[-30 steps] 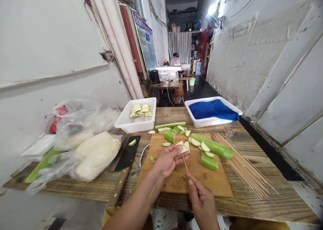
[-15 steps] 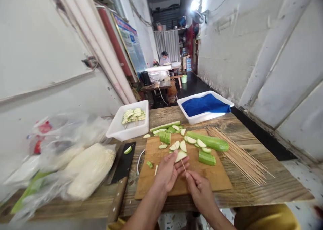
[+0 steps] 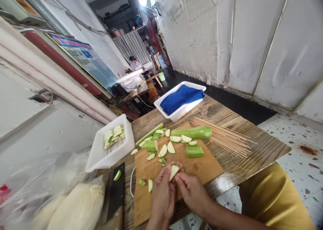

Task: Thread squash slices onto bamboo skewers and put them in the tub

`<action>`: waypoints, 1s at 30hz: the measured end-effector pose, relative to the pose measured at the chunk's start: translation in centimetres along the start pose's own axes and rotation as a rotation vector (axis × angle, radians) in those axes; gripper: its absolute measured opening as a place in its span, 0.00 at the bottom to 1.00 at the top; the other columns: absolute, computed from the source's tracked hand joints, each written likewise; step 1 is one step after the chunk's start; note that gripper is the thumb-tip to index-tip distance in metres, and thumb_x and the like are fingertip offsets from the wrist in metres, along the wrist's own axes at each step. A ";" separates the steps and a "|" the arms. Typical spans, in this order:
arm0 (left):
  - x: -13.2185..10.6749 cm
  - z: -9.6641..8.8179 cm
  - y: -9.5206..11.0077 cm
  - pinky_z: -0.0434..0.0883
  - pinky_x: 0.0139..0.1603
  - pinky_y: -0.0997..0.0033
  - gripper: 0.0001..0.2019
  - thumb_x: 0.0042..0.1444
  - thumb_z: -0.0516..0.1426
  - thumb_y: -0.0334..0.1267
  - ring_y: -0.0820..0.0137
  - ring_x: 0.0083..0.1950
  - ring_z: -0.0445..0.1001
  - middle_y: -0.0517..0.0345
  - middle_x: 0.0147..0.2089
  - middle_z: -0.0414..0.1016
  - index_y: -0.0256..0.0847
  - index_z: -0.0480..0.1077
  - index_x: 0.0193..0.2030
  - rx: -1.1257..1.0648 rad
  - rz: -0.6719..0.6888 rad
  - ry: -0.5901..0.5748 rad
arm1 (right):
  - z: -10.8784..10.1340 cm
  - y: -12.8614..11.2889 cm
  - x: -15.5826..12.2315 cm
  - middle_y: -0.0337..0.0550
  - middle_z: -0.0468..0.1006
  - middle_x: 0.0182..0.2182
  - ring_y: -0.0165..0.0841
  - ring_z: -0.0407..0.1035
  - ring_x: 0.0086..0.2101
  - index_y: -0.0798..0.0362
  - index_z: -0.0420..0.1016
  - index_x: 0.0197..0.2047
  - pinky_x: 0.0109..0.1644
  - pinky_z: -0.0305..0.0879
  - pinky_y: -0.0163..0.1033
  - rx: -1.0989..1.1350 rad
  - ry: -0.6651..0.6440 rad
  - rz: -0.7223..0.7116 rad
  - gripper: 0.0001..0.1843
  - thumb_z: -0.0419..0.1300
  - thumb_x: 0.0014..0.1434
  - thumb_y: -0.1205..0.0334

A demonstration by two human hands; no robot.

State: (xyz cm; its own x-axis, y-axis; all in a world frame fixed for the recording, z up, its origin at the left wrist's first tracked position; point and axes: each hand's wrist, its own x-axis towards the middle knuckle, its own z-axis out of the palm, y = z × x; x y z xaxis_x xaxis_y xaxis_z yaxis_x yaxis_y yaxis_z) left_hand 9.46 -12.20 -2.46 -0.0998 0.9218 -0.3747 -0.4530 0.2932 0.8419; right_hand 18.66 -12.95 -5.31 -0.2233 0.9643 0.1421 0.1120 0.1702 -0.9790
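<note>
My left hand is closed round a thin wooden skewer, which points away from me over the board. A thin pale zucchini piece shows by the skewer's far end; I cannot tell if it is threaded on. Between my hands is a half-round zucchini slice, pinched by my right hand and touching the left fingers. Beneath them lies a wooden cutting board with loose slices, a cut green block and a long zucchini piece. Many bare skewers lie to the right.
At left stands a white tub holding skewered slices. A blue cloth lies in another white tub at the back. A cleaver and bagged pale food are left of the board. A person sits far behind.
My view has tilted and turned right. The skewer, earlier between my right fingers and against a slice, now extends forward from my left hand. My right hand now pinches a slice.
</note>
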 end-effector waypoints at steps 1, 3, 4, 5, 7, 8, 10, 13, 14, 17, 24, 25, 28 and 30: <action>0.0 0.1 -0.1 0.71 0.42 0.67 0.15 0.46 0.59 0.42 0.64 0.41 0.74 0.48 0.38 0.75 0.33 0.72 0.38 0.026 0.010 0.000 | -0.4 0.0 0.0 0.40 0.72 0.23 0.30 0.66 0.26 0.55 0.70 0.27 0.32 0.59 0.32 -0.006 0.005 -0.002 0.16 0.46 0.60 0.63; 0.2 0.0 -0.1 0.70 0.42 0.66 0.17 0.48 0.57 0.45 0.64 0.41 0.74 0.48 0.40 0.75 0.35 0.72 0.40 0.136 0.050 0.016 | -1.6 0.1 -0.2 0.40 0.73 0.24 0.31 0.67 0.28 0.55 0.71 0.30 0.33 0.60 0.32 -0.019 0.041 -0.011 0.15 0.46 0.61 0.63; 0.4 -0.1 0.1 0.70 0.43 0.65 0.18 0.49 0.56 0.46 0.64 0.41 0.73 0.48 0.41 0.75 0.36 0.72 0.42 0.233 0.092 0.033 | -2.4 0.2 -0.4 0.41 0.74 0.25 0.31 0.68 0.28 0.55 0.72 0.32 0.34 0.61 0.32 -0.025 0.071 -0.012 0.15 0.46 0.61 0.62; 0.7 -0.3 0.4 0.69 0.44 0.65 0.18 0.49 0.56 0.47 0.64 0.42 0.73 0.48 0.42 0.75 0.37 0.71 0.42 0.363 0.155 0.059 | -3.2 0.4 -0.5 0.41 0.75 0.26 0.31 0.69 0.29 0.55 0.72 0.33 0.34 0.61 0.32 -0.035 0.113 -0.009 0.15 0.46 0.61 0.62; 1.7 -0.6 1.2 0.67 0.47 0.63 0.19 0.49 0.55 0.48 0.63 0.44 0.72 0.49 0.43 0.74 0.38 0.71 0.44 0.699 0.326 0.126 | -4.7 0.9 -0.9 0.41 0.76 0.27 0.32 0.69 0.29 0.55 0.73 0.34 0.34 0.61 0.32 -0.045 0.198 0.011 0.15 0.47 0.61 0.60; 2.3 -0.7 1.6 0.65 0.49 0.62 0.19 0.49 0.56 0.47 0.62 0.45 0.71 0.50 0.44 0.74 0.39 0.71 0.44 0.885 0.423 0.158 | -5.4 1.1 -1.0 0.41 0.75 0.26 0.32 0.69 0.28 0.55 0.73 0.34 0.33 0.61 0.32 -0.047 0.236 0.025 0.15 0.47 0.61 0.59; 3.6 -0.5 2.3 0.61 0.52 0.60 0.19 0.50 0.55 0.47 0.61 0.49 0.68 0.50 0.46 0.73 0.40 0.71 0.45 1.221 0.599 0.204 | -6.3 1.6 -1.3 0.39 0.73 0.22 0.31 0.67 0.25 0.55 0.73 0.35 0.28 0.59 0.31 -0.038 0.271 0.059 0.15 0.48 0.61 0.58; 5.6 0.4 3.0 0.59 0.52 0.55 0.20 0.51 0.52 0.47 0.56 0.50 0.64 0.48 0.48 0.70 0.41 0.69 0.48 1.614 0.680 0.253 | -6.6 1.9 -1.4 0.34 0.65 0.17 0.28 0.61 0.19 0.55 0.72 0.36 0.20 0.52 0.29 0.002 0.262 0.100 0.15 0.48 0.62 0.56; 6.1 0.8 3.1 0.59 0.50 0.53 0.21 0.50 0.53 0.48 0.54 0.50 0.64 0.47 0.48 0.70 0.41 0.69 0.48 1.716 0.654 0.279 | -6.6 1.9 -1.5 0.34 0.63 0.17 0.27 0.59 0.18 0.55 0.72 0.36 0.19 0.50 0.29 0.019 0.253 0.106 0.15 0.48 0.62 0.56; 7.2 1.4 3.3 0.58 0.46 0.50 0.23 0.45 0.55 0.52 0.51 0.49 0.61 0.45 0.47 0.68 0.42 0.70 0.46 1.905 0.538 0.313 | -6.4 1.8 -1.5 0.32 0.60 0.15 0.26 0.55 0.16 0.55 0.71 0.36 0.17 0.48 0.29 0.057 0.246 0.109 0.15 0.47 0.62 0.56; 8.0 0.7 2.5 0.57 0.49 0.56 0.17 0.46 0.56 0.44 0.56 0.52 0.62 0.49 0.51 0.66 0.42 0.69 0.43 1.751 0.525 0.173 | -6.6 1.6 -1.5 0.36 0.66 0.18 0.25 0.57 0.16 0.55 0.71 0.34 0.17 0.48 0.29 0.055 0.227 0.092 0.14 0.47 0.62 0.58; 7.9 0.6 2.3 0.57 0.49 0.57 0.16 0.47 0.55 0.41 0.58 0.51 0.63 0.50 0.50 0.68 0.42 0.68 0.44 1.701 0.532 0.150 | -6.6 1.6 -1.5 0.36 0.67 0.19 0.25 0.57 0.17 0.55 0.71 0.35 0.17 0.48 0.29 0.054 0.228 0.093 0.15 0.47 0.62 0.58; 7.0 0.5 1.3 0.55 0.50 0.55 0.22 0.50 0.52 0.38 0.59 0.48 0.65 0.50 0.45 0.71 0.43 0.61 0.54 1.628 0.560 0.155 | -6.5 1.6 -1.5 0.37 0.68 0.19 0.26 0.59 0.17 0.55 0.71 0.35 0.17 0.49 0.29 0.058 0.231 0.103 0.15 0.47 0.62 0.57; 6.2 0.3 0.8 0.54 0.51 0.52 0.27 0.51 0.52 0.40 0.56 0.50 0.64 0.47 0.47 0.70 0.42 0.55 0.59 1.646 0.567 0.229 | -6.5 1.6 -1.5 0.36 0.68 0.18 0.26 0.59 0.17 0.55 0.71 0.35 0.17 0.49 0.29 0.056 0.227 0.102 0.15 0.47 0.62 0.57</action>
State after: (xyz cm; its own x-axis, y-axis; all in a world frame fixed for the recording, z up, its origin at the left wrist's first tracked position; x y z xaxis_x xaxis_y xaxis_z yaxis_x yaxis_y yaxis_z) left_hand 8.79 -6.17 -3.99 -0.0903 0.9834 0.1576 0.9521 0.0388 0.3034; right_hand 25.43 -12.85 -6.12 0.0103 0.9978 0.0654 0.0680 0.0646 -0.9956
